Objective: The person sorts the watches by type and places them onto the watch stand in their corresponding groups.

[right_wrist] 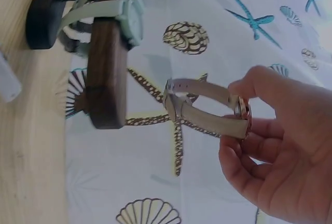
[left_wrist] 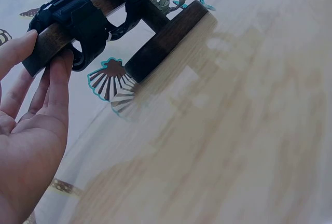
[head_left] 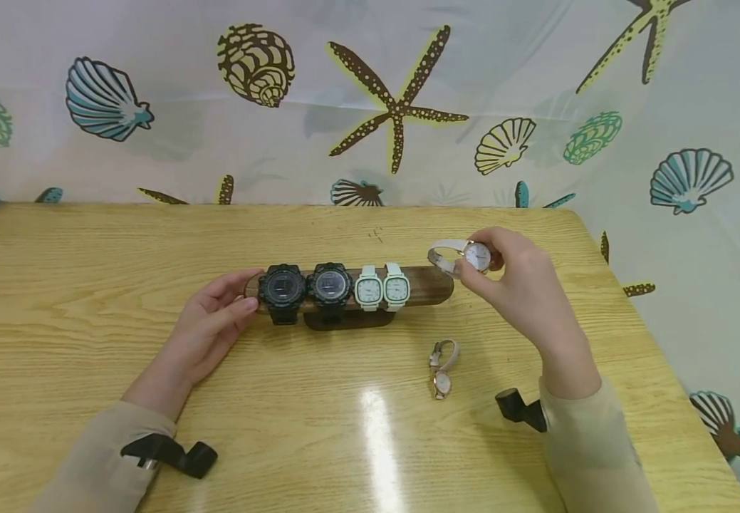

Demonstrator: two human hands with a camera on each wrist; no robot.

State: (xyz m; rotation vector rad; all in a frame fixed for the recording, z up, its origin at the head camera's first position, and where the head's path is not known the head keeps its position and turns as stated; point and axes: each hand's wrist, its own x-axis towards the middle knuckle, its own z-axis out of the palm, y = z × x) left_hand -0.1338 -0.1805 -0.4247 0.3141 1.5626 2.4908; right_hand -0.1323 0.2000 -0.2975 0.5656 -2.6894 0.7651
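Observation:
A dark wooden watch stand (head_left: 430,286) bears two black watches (head_left: 283,286) on its left part and two pale green square watches (head_left: 397,288) near its middle; the bar's right end is bare. My left hand (head_left: 212,320) grips the bar's left end between thumb and fingers, as the left wrist view also shows. Just off the right end, my right hand (head_left: 517,274) pinches a wristwatch (head_left: 477,255) by its round, rose-gold-rimmed case. Its light strap (right_wrist: 207,117) is buckled in a loop and hangs apart from the bar in the right wrist view.
A second light-strapped watch (head_left: 442,383) lies on the wooden table (head_left: 318,442), in front of the stand's right end. Behind the table hangs a cloth (head_left: 184,142) printed with shells and starfish. Black mounts (head_left: 199,459) sit on both wrists.

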